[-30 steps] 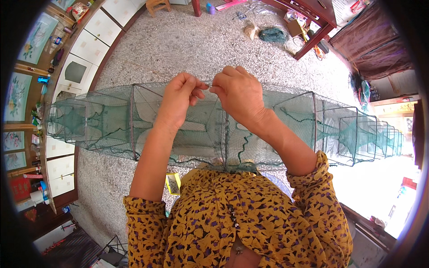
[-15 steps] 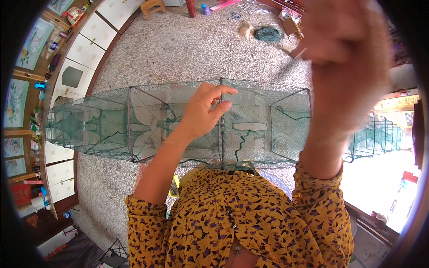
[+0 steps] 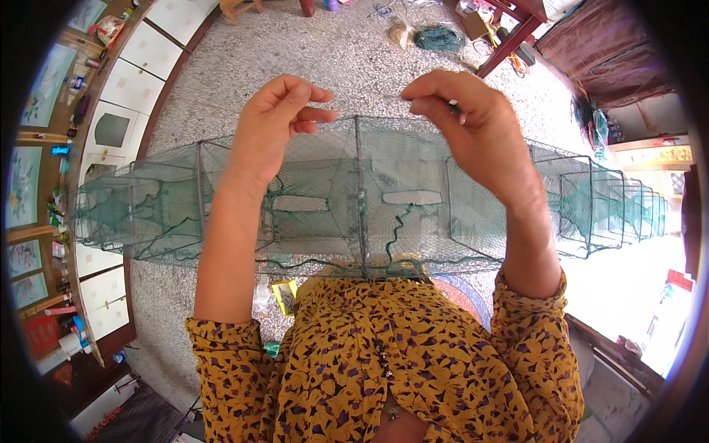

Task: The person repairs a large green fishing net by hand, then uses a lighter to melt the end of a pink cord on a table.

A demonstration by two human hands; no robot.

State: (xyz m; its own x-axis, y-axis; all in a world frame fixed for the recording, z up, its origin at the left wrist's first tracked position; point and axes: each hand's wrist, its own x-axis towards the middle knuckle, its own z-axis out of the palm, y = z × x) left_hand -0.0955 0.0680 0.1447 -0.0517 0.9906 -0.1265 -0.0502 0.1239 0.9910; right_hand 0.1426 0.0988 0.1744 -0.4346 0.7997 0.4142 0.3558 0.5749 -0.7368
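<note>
A long green mesh net trap [image 3: 317, 166] on thin dark square frames stretches across in front of me from left to right. Both my hands are raised at its far edge, apart from each other. The thumb of my left hand [image 3: 277, 118] presses against its half-curled index finger; anything pinched there is too fine to see. My right hand [image 3: 469, 118] is curled with thumb and index close together, and a small dark thing shows between its fingers. I cannot make out what it is. A dark green cord [image 3: 399, 232] hangs along the mesh near the middle frame.
White cabinets [image 3: 151, 48] with shelves line the left side. On the speckled floor [image 3: 317, 52] beyond the trap lies a bundle of green netting [image 3: 437, 37]. A dark red table [image 3: 509, 48] stands at the far right, and a yellow-edged packet [image 3: 283, 297] lies near my body.
My right hand has come down from high at the right toward the middle. My left hand has moved up and left, off the middle frame, and its thumb has closed toward the index finger.
</note>
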